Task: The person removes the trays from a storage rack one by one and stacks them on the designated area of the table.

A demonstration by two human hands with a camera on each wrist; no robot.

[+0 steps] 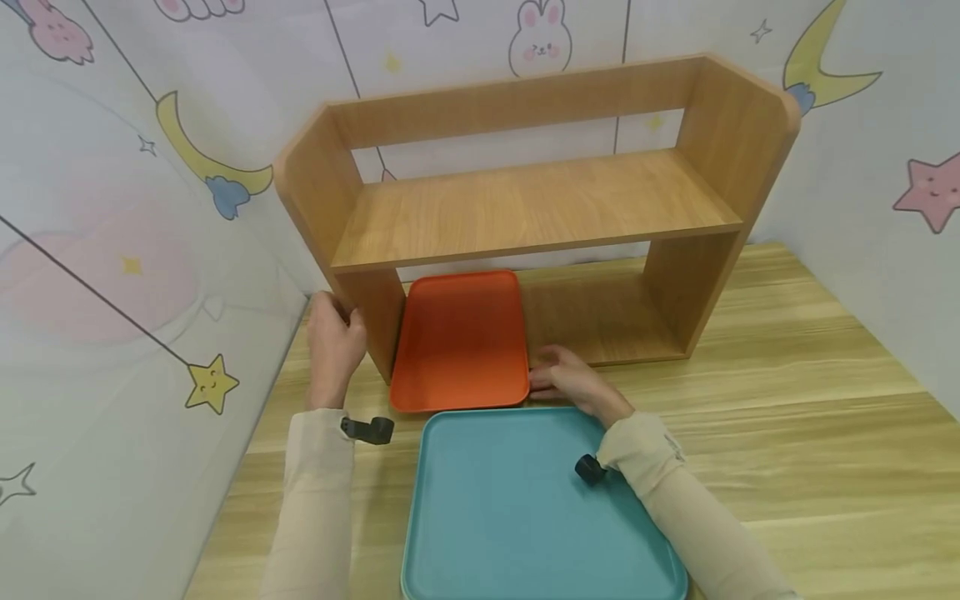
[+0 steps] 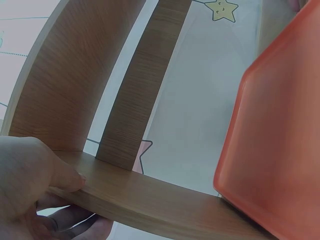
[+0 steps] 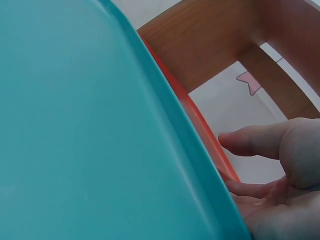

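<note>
A wooden two-tier shelf (image 1: 547,200) stands at the back of the table. My left hand (image 1: 333,342) grips its left side panel (image 1: 367,317); in the left wrist view the thumb lies on one face and the fingers (image 2: 75,222) curl round the other. An orange tray (image 1: 461,342) lies in the lower left of the shelf, its front end sticking out. At that tray's right edge is my right hand (image 1: 573,382), its fingers against the rim and the thumb apart in the right wrist view. A teal tray (image 1: 532,508) lies in front, partly under the right forearm.
The shelf's lower right bay (image 1: 600,317) shows bare wood beside the orange tray. A patterned cloth (image 1: 135,317) hangs behind and to the left. Wood-grain tabletop (image 1: 810,417) extends to the right.
</note>
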